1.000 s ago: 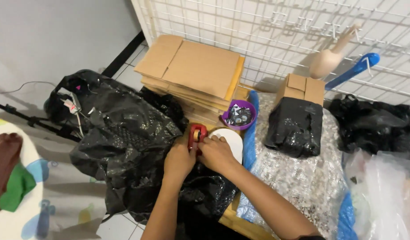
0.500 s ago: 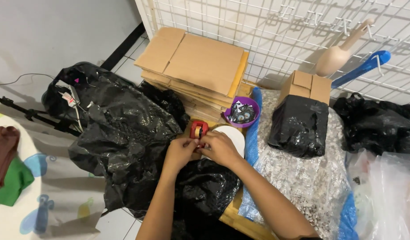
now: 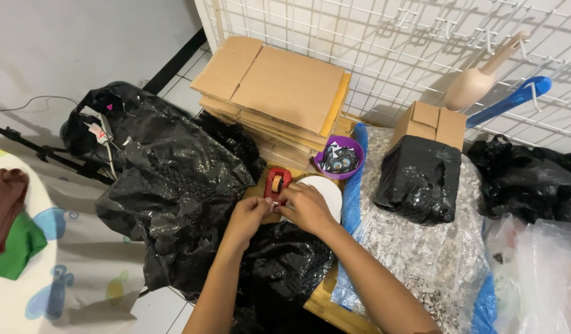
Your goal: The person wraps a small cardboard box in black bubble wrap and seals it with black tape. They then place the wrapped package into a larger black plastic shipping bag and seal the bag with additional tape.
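Observation:
A red tape dispenser (image 3: 276,182) stands on a wooden board beside a round white lid (image 3: 325,188). My left hand (image 3: 247,218) and my right hand (image 3: 304,208) meet just in front of it, fingers pinched together at its near end, seemingly on the tape end, which is too small to see. Black crinkled plastic wrap (image 3: 174,185) lies under and left of my forearms.
A stack of flat cardboard boxes (image 3: 279,93) leans at a white wire grid (image 3: 390,43). A purple bowl (image 3: 340,158) holds small items. A box half covered in black plastic (image 3: 421,170) sits on bubble wrap (image 3: 421,260). Clothes (image 3: 10,229) lie left.
The view has drifted slightly; both hands stay pinched together at the red dispenser, shifting only a little toward me.

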